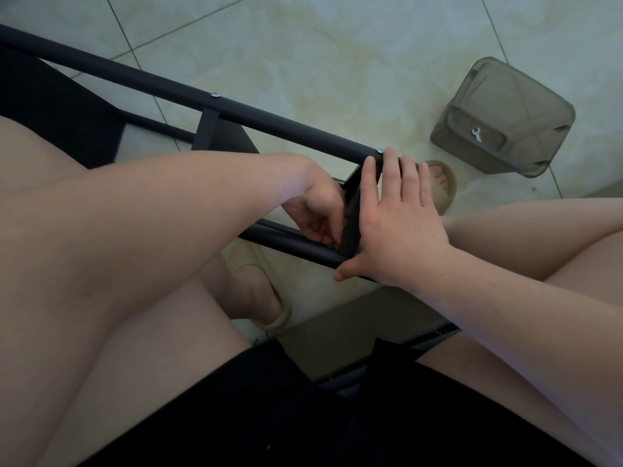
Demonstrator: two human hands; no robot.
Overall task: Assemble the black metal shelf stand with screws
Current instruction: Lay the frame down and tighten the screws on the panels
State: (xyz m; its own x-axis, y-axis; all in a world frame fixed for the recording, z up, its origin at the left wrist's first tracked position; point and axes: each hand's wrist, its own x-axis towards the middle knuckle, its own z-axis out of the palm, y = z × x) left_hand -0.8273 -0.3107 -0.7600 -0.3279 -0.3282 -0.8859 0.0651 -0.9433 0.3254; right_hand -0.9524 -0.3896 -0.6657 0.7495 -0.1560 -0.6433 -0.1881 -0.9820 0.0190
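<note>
Underfoot: pale marbled glossy floor tiles, dark grout lines. On them, right: grey translucent plastic tub. Light dim.

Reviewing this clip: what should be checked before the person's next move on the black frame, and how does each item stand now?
1. Right hand steadies the black flat metal crosspiece: ok, straight fingers press on it.
2. Left hand at the joint on the lower black metal tube: ok, fingers curled there.
3. What the left grip holds: cannot tell.
4. Silver screw at the end of the upper black metal tube: ok, in place.
5. Lower joint screw: cannot tell, hidden.
6. Small silver wrench in hand: not ok, it lies on the grey translucent plastic bin.
</note>
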